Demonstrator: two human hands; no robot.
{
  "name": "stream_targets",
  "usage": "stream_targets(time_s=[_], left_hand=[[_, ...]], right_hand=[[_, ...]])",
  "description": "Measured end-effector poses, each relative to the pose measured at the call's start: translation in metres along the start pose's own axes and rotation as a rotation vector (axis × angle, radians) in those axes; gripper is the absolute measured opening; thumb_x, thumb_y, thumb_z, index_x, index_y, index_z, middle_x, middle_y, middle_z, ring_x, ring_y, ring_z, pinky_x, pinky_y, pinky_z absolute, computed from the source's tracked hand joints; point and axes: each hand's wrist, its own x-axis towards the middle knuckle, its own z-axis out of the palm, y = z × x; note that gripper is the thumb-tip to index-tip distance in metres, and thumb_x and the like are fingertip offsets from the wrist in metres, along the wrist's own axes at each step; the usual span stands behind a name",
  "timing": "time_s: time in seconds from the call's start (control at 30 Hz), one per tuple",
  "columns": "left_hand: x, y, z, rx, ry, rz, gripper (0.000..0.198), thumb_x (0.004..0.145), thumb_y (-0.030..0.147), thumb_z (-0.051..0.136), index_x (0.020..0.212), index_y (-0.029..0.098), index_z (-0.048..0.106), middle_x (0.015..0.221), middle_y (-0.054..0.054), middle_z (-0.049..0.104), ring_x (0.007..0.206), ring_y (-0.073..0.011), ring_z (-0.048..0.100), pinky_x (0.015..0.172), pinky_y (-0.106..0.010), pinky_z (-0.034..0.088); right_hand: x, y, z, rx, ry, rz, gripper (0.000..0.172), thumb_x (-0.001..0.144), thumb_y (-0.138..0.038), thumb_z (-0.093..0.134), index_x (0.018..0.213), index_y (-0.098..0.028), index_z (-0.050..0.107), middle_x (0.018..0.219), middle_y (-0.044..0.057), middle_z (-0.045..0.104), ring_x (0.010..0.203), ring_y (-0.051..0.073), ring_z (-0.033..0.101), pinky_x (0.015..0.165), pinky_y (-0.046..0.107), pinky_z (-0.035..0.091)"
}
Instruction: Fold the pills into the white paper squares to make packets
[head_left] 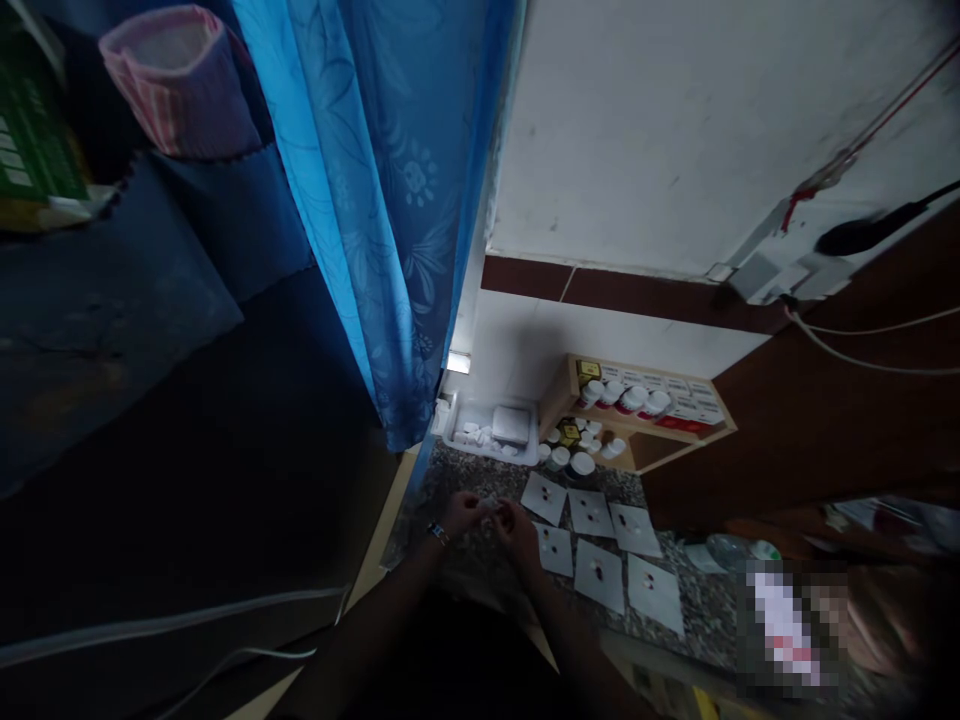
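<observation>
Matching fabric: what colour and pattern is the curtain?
The curtain is bright blue with tonal florals, clearest in the head view.

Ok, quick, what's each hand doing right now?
Left hand: closed, pinching a small white item.
Right hand: closed, on the same item.

There is one left hand (459, 515) and one right hand (517, 535) above six paper squares (600, 592) on the bench (465, 470). Four white-capped bottles (634, 399) line the shelf (645, 428).

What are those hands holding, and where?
The left hand and right hand pinch a small white thing; where on it cannot be told.
</observation>
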Motion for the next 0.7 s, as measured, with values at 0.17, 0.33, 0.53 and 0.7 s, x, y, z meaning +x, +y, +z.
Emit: stream_targets(time_s=[0.17, 0.33, 0.53, 0.7], left_hand=[[-0.002, 0.014, -0.009, 0.152, -0.088, 0.001, 0.03, 0.057, 0.039, 0.071, 0.063, 0.01, 0.065, 0.055, 0.004, 0.055, 0.056, -0.0104, 0.05, 0.051, -0.02, 0.037], [-0.001, 0.012, -0.012, 0.213, -0.152, 0.012, 0.032, 0.055, 0.038, 0.074, 0.071, 0.01, 0.068, 0.061, 0.002, 0.06, 0.064, -0.0124, 0.053, 0.055, -0.02, 0.04], [-0.005, -0.006, -0.01, 0.111, -0.13, 0.1, 0.059, 0.058, 0.032, 0.076, 0.112, 0.013, 0.061, 0.079, -0.001, 0.064, 0.066, -0.013, 0.057, 0.057, -0.023, 0.046], [-0.011, -0.006, -0.008, 0.361, -0.061, 0.449, 0.03, 0.07, 0.027, 0.067, 0.1, 0.019, 0.066, 0.102, -0.007, 0.063, 0.094, -0.0191, 0.055, 0.078, -0.031, 0.048]], right_hand=[[0.002, -0.002, -0.011, -0.19, -0.102, -0.12, 0.022, 0.081, -0.031, 0.047, 0.091, -0.019, 0.063, 0.079, 0.005, 0.065, 0.066, 0.016, 0.058, 0.061, 0.026, 0.042], [0.01, 0.0, -0.015, -0.273, -0.281, -0.147, 0.015, 0.078, -0.029, 0.05, 0.076, -0.019, 0.06, 0.069, 0.002, 0.06, 0.064, 0.015, 0.053, 0.058, 0.024, 0.036], [0.015, 0.012, -0.01, -0.266, -0.354, -0.093, 0.006, 0.069, -0.021, 0.05, 0.064, -0.019, 0.053, 0.061, 0.0, 0.056, 0.06, 0.014, 0.048, 0.055, 0.022, 0.029], [0.016, 0.014, -0.009, -0.248, -0.348, -0.042, 0.012, 0.072, -0.024, 0.047, 0.061, -0.019, 0.049, 0.06, -0.001, 0.054, 0.059, 0.014, 0.047, 0.055, 0.022, 0.028]])
